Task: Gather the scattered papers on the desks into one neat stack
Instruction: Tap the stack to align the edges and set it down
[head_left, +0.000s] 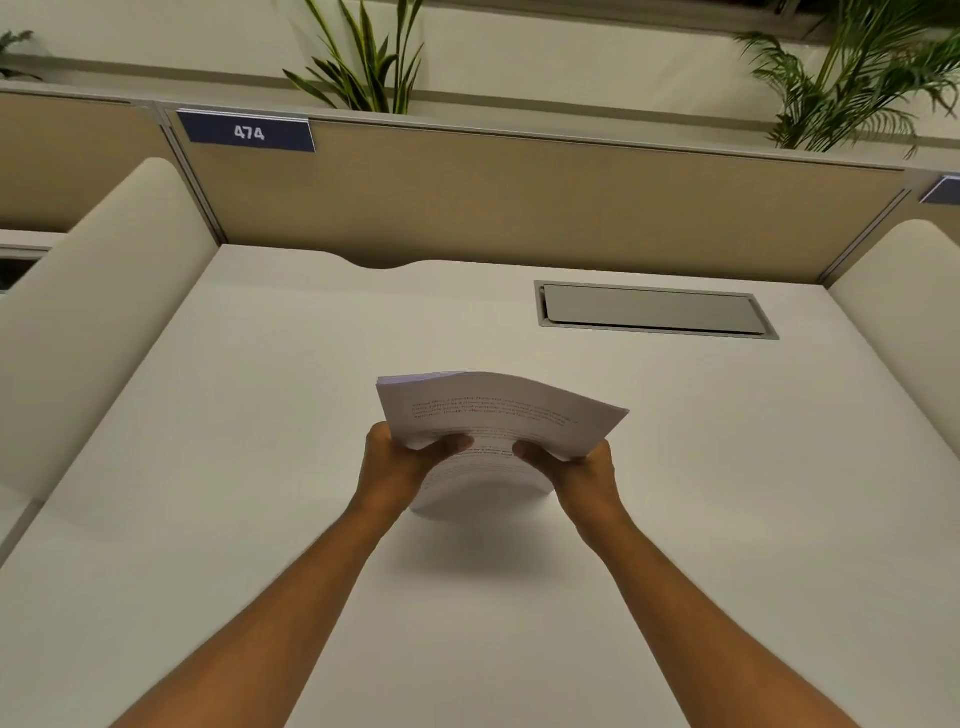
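- One bundle of papers (498, 415) is all I can see from here, held up over the middle of the desk (260, 467), with no loose sheet left lying anywhere on the visible top.
- Both hands grasp it: the left hand (402, 457) pinches the near left edge, thumb on top, and the right hand (576, 462) does the same at the near right edge.
- The sheets bow upward between the two grips, and the lower edge appears to hover just above the surface, judging by the soft shadow under it; I cannot tell whether it touches.
- The far left corner shows layered edges, slightly fanned, so the pile is gathered but not yet squared.
- The gathering looks nearly done on this desk. What seems left is tapping the edges even and laying the stack down flat.
- The neighbouring desks past the dividers (119, 291) are mostly hidden, so whether papers remain there I cannot say.
- The closed cable hatch (654, 310) sits well apart from the papers.
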